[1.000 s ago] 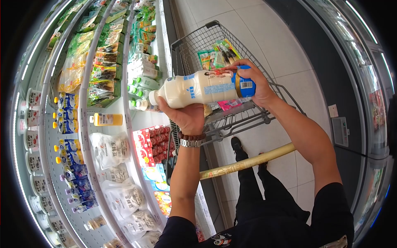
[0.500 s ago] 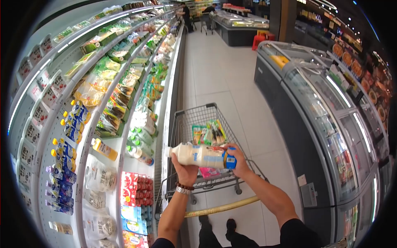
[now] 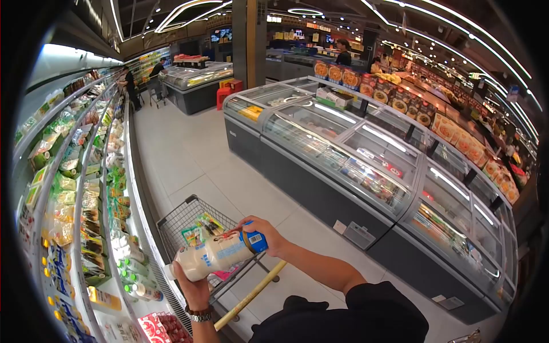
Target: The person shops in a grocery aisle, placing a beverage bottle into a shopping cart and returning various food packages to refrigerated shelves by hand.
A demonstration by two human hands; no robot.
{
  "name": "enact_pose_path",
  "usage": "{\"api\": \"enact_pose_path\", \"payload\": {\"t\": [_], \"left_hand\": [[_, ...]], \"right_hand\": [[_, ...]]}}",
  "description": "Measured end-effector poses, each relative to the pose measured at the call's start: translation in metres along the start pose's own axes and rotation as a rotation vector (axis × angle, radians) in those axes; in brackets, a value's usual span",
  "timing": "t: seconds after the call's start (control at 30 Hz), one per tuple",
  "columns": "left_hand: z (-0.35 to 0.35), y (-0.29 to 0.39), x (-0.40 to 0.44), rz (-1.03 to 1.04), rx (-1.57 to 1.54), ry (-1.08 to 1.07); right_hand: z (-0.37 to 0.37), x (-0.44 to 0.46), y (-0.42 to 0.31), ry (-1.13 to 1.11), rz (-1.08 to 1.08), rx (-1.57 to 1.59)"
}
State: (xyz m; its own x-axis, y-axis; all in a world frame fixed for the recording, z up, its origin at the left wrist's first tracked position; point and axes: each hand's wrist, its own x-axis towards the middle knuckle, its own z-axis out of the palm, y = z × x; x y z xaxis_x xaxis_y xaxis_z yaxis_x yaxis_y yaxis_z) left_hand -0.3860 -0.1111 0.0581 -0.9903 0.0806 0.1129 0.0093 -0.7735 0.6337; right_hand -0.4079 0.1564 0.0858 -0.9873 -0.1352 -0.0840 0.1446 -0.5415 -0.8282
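A large pale bottle (image 3: 214, 255) with a white cap and a blue base band lies tilted across both hands. At its cap end, my left hand (image 3: 193, 286) is closed around the neck and shoulder. My right hand (image 3: 263, 234) grips the blue end, thumb and fingers wrapped about it. Below the bottle stands a wire shopping cart (image 3: 171, 220) with a yellow handle bar (image 3: 251, 294). Green and yellow packets (image 3: 209, 224) lie in the cart, and a pink packet is partly hidden under the bottle.
A refrigerated shelf (image 3: 128, 188) with bottles and packets runs along the left. Long glass-topped freezers (image 3: 309, 177) line the right. Tiled floor (image 3: 177, 154) stretches between them. Farther back are a person (image 3: 130, 88), red stools (image 3: 226, 92) and another freezer.
My view has swung right and up, so the shelf, cart and hands sit farther left and more of the freezers shows. Both hands still hold the bottle, now tilted more.
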Motion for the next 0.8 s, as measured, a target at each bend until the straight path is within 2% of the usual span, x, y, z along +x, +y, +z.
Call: {"api": "enact_pose_path", "payload": {"t": [0.27,0.37,0.5,0.53,0.8], "left_hand": [[0.043,-0.009,0.001,0.095,0.017,0.093],[0.038,-0.019,0.009,0.150,0.015,0.193],[0.046,-0.022,0.002,0.135,0.013,0.200],[0.043,-0.025,0.002,0.154,0.074,0.277],[0.031,-0.035,-0.009,0.177,0.085,0.390]], "right_hand": [[-0.012,0.012,-0.021,-0.051,0.017,0.044],[-0.016,0.019,-0.024,-0.084,0.029,0.021],[-0.019,0.026,-0.022,-0.094,0.043,0.005],[-0.018,0.024,-0.023,-0.082,0.085,-0.032],[-0.028,0.039,0.008,-0.151,0.150,-0.033]]}}
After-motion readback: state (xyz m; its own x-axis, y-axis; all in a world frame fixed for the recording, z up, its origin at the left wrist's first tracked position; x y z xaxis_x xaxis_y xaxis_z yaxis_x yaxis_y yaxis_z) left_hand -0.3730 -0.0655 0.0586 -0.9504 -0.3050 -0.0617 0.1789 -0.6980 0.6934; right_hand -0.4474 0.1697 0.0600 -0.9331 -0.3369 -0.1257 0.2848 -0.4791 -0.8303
